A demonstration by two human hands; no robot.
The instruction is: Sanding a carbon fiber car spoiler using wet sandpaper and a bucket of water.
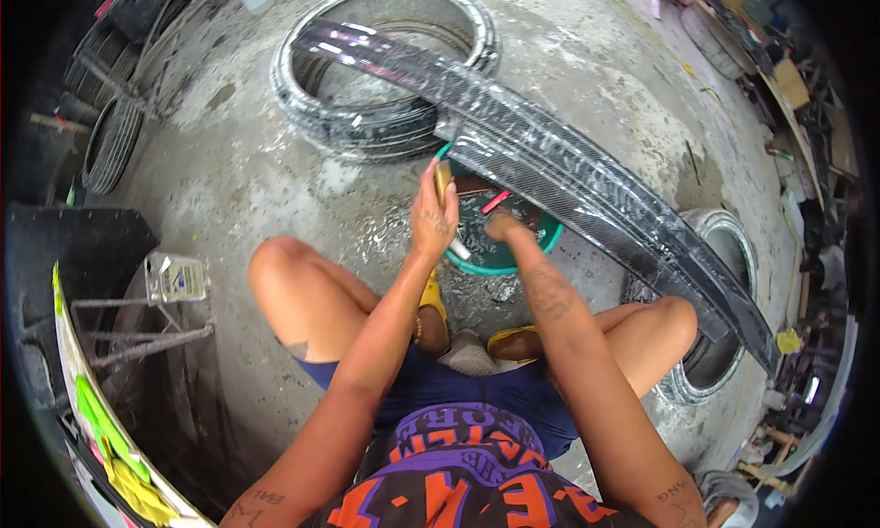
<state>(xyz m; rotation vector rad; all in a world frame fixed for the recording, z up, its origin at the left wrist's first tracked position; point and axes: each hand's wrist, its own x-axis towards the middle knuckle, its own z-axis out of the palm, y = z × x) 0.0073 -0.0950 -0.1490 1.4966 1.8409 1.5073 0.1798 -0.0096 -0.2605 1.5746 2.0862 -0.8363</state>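
Presently the left hand (433, 218) pinches a tan block (444, 181); the right hand's grip (501, 225), inside the green tub (500, 271), I cannot tell.

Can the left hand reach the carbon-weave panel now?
Probably yes: the left hand is near the carbon-weave panel and nothing visibly blocks the way, though it holds a tan block.

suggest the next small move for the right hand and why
Perhaps lift the right hand from the green tub toward the black panel: it reaches inside and the panel lies partly over the tub, while the left hand holds a tan block.
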